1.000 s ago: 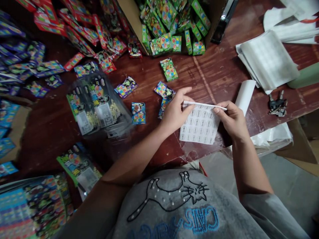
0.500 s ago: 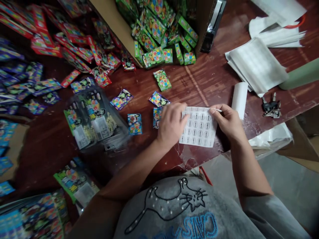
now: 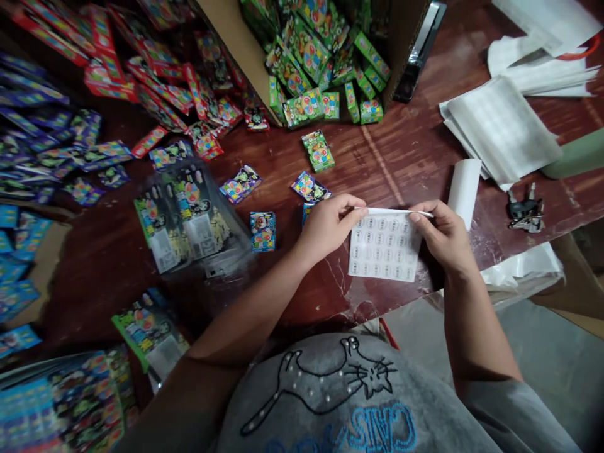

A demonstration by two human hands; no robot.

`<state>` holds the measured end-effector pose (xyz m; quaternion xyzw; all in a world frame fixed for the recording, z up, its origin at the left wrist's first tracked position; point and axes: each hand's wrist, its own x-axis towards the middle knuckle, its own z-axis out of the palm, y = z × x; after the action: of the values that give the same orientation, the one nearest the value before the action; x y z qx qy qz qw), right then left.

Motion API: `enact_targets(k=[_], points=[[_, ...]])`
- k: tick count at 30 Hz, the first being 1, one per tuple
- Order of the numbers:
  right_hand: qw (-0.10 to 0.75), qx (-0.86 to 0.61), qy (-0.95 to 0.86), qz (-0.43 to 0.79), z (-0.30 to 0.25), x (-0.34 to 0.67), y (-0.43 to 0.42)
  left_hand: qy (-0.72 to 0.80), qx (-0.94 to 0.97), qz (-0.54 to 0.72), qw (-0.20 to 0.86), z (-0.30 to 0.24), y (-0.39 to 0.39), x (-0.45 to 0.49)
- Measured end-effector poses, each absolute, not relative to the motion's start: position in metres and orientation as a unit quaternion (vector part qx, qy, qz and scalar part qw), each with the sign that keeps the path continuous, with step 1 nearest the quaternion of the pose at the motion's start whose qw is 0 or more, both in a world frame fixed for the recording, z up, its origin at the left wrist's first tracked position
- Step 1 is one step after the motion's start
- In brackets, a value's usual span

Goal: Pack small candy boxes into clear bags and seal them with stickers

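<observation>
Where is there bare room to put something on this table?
Bare dark-red wooden tabletop lies between the green packets by the cardboard box and the white paper stack; another patch lies left of the clear plastic bag. The left side, heaped with red packets and blue packets, is crowded.

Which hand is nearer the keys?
Right. The right hand pinches the top right corner of the sticker sheet, with the keys just beyond it; the left hand pinches the top left corner, across the sheet from the keys.
</observation>
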<state>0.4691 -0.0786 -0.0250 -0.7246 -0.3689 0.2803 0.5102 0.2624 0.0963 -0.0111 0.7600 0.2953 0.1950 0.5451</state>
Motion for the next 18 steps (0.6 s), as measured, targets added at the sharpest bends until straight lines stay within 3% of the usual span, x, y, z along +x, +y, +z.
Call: enact_targets(k=[4,7,12,14,18], points=[[0.511,-0.731,-0.356,0.278,-0.026,0.468,-0.079,0.294,0.728,0.185,0.592,-0.008,0.096,0.263],[0.514,-0.733,-0.344,0.282,-0.026,0.465,-0.078,0.281,0.754,0.191,0.562,-0.003,0.097,0.263],[0.525,-0.725,-0.325,0.304,-0.026,0.46,-0.075,0.321,0.825,0.188,0.424,0.001,0.106,0.263],[0.522,-0.736,-0.321,0.287,-0.028,0.461,-0.074,0.331,0.844,0.241,0.347,-0.002,0.104,0.261],[0.476,-0.758,-0.36,0.263,-0.032,0.467,-0.068,0.213,0.903,0.309,0.21,-0.016,0.08,0.261]])
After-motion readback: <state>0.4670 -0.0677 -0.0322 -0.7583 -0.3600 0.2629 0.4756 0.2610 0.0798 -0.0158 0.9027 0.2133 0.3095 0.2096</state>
